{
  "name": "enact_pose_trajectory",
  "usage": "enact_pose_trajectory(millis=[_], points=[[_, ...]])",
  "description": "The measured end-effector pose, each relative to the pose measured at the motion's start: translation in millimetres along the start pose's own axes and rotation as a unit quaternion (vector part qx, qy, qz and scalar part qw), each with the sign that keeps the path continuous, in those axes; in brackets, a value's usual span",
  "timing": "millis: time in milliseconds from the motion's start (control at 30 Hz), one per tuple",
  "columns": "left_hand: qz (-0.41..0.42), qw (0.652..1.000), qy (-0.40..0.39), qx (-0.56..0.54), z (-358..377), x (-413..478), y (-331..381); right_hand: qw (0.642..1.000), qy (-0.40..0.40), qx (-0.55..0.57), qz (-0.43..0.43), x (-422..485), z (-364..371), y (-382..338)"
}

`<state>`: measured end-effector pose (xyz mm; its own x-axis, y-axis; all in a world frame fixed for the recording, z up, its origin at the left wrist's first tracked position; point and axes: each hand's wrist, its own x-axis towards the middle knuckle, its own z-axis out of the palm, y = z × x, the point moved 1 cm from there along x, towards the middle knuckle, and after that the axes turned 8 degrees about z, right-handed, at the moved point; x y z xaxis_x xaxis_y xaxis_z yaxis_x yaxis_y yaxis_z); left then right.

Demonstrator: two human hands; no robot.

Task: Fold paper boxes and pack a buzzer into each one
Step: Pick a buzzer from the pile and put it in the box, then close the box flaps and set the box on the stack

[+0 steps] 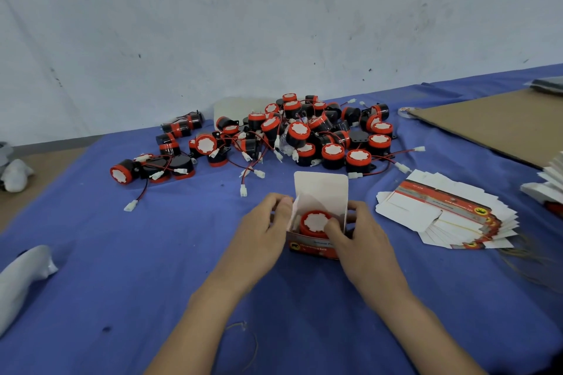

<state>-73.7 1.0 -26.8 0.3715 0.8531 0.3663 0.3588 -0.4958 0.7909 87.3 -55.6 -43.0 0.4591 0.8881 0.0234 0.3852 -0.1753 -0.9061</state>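
An open paper box stands on the blue cloth in the middle, its white top flap raised. Inside it sits a red buzzer with a white face turned up. My left hand grips the box's left side, fingers curled at the left flap. My right hand holds the right side, its thumb pressing on the buzzer's edge. A heap of several red-and-black buzzers with wired white plugs lies behind the box. A fanned stack of flat unfolded boxes lies to the right.
A brown cardboard sheet covers the far right of the table. More white flat stock sits at the right edge. A white wrapped bundle lies at the left. A pale wall stands behind the table.
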Motion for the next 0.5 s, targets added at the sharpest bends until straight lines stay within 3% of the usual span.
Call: enact_pose_trajectory(millis=[267, 367, 500], points=[[-0.036, 0.995, -0.022, -0.085, 0, -2, -5, 0.999, 0.009, 0.007, -0.03, 1, -4, 5], [-0.067, 0.992, -0.01, -0.108, 2, 1, -5, 0.998, -0.016, -0.002, -0.066, -1, -5, 4], [-0.08, 0.989, -0.018, -0.125, 3, 2, -5, 0.993, -0.073, 0.065, -0.064, 1, -14, 4]])
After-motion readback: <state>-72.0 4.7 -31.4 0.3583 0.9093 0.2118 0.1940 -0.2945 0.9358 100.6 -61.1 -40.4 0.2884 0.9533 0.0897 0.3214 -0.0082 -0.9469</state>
